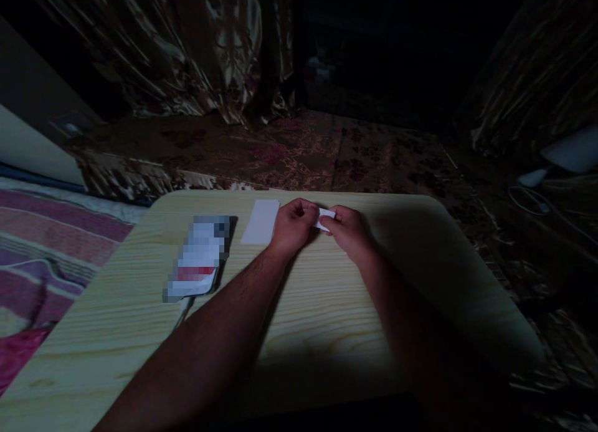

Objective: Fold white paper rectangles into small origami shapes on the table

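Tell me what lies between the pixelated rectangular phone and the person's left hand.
In the head view, white rectangular paper lies flat on the pale wooden table between the phone and the left hand, nearer the hand.

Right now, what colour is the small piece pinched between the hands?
The small piece is white where it shows; best seen in the head view.
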The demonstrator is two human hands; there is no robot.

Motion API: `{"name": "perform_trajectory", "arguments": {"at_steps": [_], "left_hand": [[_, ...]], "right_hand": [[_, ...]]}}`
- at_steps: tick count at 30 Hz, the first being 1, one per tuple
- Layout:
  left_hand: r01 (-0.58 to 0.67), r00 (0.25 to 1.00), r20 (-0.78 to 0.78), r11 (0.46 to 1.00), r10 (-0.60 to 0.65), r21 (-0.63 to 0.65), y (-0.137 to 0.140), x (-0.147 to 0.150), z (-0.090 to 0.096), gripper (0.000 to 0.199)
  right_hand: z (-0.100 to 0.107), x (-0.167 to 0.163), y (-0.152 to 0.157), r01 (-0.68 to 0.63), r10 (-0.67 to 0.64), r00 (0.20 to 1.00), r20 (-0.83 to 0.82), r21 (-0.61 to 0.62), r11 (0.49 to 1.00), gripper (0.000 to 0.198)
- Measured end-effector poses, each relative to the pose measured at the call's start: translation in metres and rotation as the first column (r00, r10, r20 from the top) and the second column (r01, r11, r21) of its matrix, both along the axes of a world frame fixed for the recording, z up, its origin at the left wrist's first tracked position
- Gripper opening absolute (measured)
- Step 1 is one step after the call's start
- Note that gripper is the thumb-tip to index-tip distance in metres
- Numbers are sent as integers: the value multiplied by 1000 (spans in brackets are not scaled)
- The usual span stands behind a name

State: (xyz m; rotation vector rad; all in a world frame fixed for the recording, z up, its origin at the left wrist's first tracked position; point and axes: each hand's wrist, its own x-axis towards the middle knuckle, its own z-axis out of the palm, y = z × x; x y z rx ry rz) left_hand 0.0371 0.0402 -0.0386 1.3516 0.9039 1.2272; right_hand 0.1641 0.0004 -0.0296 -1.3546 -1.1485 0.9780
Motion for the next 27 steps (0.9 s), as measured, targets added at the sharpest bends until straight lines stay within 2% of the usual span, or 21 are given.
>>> {"name": "perform_trajectory", "arguments": {"at_steps": [5,13,18,27], "left_hand": [[14,1000,0,1000,-14,6,-2,0,2,20],[122,992,-29,992,-122,-12,-3,0,6,14],[124,992,-14,992,-124,-11,-1,-1,1,10],[126,992,-19,991,-127,-33,-1,-2,0,16]], "right_hand": [[-3,1,-1,20,-19,1000,-8,33,999,13],[-9,5,-1,-13,11,1000,28,72,997,13],[-9,3,-2,-18,13,995,94,54,998,15],[-8,0,-3,1,-12,994,108,97,995,15]]}}
